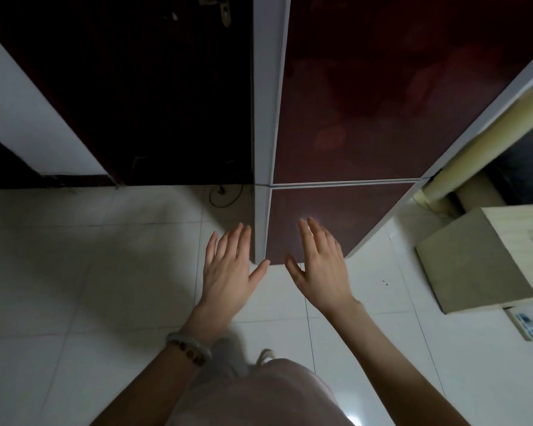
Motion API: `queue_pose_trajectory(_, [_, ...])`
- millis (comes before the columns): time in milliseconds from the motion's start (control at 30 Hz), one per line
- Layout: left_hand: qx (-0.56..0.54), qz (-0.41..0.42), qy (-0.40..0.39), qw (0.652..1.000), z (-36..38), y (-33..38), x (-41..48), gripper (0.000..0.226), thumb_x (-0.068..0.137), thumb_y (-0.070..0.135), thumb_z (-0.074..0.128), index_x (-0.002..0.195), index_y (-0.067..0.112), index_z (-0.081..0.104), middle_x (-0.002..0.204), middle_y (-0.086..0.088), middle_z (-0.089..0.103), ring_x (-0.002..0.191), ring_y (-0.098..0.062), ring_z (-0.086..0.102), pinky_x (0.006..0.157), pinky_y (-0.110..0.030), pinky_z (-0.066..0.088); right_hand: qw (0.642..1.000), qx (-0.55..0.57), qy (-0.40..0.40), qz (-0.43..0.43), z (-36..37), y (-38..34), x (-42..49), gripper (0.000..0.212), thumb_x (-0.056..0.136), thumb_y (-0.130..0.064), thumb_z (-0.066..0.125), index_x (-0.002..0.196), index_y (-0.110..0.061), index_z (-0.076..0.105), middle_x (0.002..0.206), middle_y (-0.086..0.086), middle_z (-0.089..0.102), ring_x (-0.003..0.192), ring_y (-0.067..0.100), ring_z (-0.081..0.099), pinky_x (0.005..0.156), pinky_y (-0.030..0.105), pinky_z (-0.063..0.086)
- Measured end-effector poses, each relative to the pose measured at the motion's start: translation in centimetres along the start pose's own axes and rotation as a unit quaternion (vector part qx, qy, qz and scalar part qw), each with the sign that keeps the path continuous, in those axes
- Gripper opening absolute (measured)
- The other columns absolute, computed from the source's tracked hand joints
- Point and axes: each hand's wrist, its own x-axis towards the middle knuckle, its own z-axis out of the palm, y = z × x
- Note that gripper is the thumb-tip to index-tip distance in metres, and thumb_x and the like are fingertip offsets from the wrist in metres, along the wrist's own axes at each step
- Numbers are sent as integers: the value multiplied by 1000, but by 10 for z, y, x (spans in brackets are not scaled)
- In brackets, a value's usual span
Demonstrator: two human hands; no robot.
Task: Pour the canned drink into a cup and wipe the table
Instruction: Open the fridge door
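Only the head view to go on, so here's what I've got: the can and cup aren't in this shot, so I can't say where they are or which way they point. What I do see of the task side is both hands held out low in the middle of the frame. The left hand [228, 265] is flat, with fingers straight and slightly spread, holding nothing, and there's a beaded bracelet [189, 348] on that wrist. The right hand [319, 265] is the same deal, loose and holding nothing. Both run lengthwise up the frame, fingertips toward the top and thumbs angled in at each other. Right ahead of them is a tall glossy dark red cabinet, maybe a fridge. Its lower door [336, 210] is behind the right fingertips, though I can't tell if they're touching it. The upper door [382, 103] sits above a pale seam. The unit's white side edge [266, 118] runs straight up between the two hands. Upper left is a dark wooden door [151, 103] with its handle [225, 10] at the very top, and a black cable [225, 196] loops on the white tiled floor [90, 272] at its foot. On the right edge there's a pale wooden box [490, 262], a cream roll [474, 149] leaning above it, and a power strip [528, 324] just below the box.
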Motion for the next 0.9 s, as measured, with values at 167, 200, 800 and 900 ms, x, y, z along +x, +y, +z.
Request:
queue_pose_trajectory(167, [-5,-10,-8,1000,10,-15,45,70,87,56,35,133,6,47,136,-11,54,124,-28,51,112,-43,23,1000,-4,-15,9,19,6,42,64,88,-47,37,135,-4,43,136,17,49,122,33,50,98,41,42])
queue_pose_trajectory(200, [-5,-6,-8,1000,11,-18,56,70,86,56,35,133,5,48,135,-12,54,123,-29,52,111,-42,21,1000,-7,-17,16,23,6,50,63,89,-47,37,135,-5,43,136,17,49,122,33,50,98,40,42])
queue_pose_trajectory(800, [-2,154,-2,988,-9,-119,238,73,87,59,37,136,5,44,138,-12,52,126,-28,50,109,-46,24,987,-51,18,153,69,-44,192,67,88,-49,47,140,-10,37,142,13,44,127,31,46,101,40,40])
queue_pose_trajectory(900, [-11,174,-9,985,-9,-120,251,72,87,58,38,135,5,44,137,-12,53,125,-28,51,108,-45,24,983,-60,19,175,72,-45,199,69,87,-51,46,142,-11,36,144,12,42,128,31,45,102,40,38])
